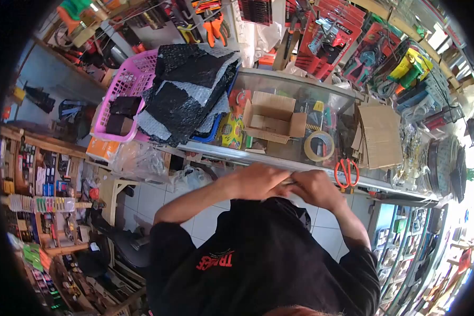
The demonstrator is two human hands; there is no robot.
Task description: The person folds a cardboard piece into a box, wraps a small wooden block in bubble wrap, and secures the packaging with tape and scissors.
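My left hand and my right hand meet in front of my chest, just short of the counter's front edge. Fingers of both are curled together around something small that I cannot make out. Beyond them on the glass counter stands an open, empty cardboard box with its flaps up. A roll of tape lies to the right of the box. Orange-handled scissors rest at the counter's front edge, close to my right hand.
Left on the counter are a pink basket and a pile of black and grey bubble wrap. Flat cardboard pieces lie at the right. Packaged tools hang behind. Shelves line the left side.
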